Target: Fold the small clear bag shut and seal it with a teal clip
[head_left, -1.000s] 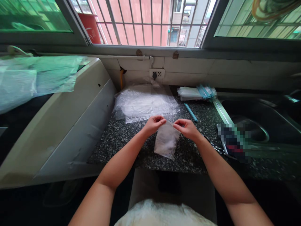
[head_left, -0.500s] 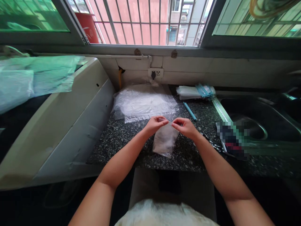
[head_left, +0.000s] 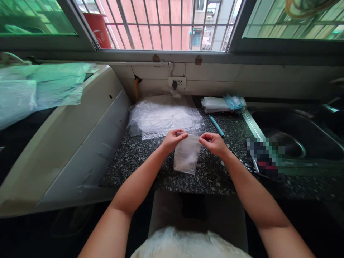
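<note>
Between my two hands hangs a small clear plastic bag, its top edge stretched straight over the speckled counter. My left hand pinches the bag's top left corner between thumb and fingers. At the top right corner my right hand pinches it the same way. Just beyond lies a spread pile of clear plastic bags. A blue sealing strip rests on the counter beyond my right hand. Behind it sits a bundle of clear bags with blue strips.
A sink is at the right, with a blurred-out dark packet by its near left corner. On the left stands a pale appliance with plastic sheets on top. A wall socket holds a plug below the barred window.
My hands have moved apart, the left one leftward, and the bag's top edge is now pulled wide and straight. The bag hangs flatter and slightly higher.
</note>
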Motion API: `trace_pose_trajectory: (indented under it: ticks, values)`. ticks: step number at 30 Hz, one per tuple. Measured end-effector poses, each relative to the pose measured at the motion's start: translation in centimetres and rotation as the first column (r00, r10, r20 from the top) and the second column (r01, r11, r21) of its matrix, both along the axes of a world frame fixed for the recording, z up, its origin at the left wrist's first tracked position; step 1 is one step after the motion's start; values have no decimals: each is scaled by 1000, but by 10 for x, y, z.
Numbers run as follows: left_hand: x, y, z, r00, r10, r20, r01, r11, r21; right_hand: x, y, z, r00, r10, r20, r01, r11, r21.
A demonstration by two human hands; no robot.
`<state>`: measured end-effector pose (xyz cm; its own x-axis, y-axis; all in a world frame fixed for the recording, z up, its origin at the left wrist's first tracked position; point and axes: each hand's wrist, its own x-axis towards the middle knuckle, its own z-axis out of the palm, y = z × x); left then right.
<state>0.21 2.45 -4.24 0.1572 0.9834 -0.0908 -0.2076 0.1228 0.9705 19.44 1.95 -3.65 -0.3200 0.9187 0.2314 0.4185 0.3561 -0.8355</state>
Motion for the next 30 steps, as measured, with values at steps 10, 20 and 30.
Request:
trace_pose_trajectory:
  ticks: [10, 20, 30]
  values:
    - [2, -1, -2, 998, -49, -38, 49, 999, 6, 0, 0, 1, 999, 20, -46, -21, 999, -26]
    - [4, -1, -3, 991, -136, 15, 135, 989, 56, 6, 3, -3, 969, -148, -199, 150, 989, -9]
    - [3, 1, -3, 999, -39, -13, 40, 997, 70, 9, 4, -2, 966, -153, -210, 145, 988, -52]
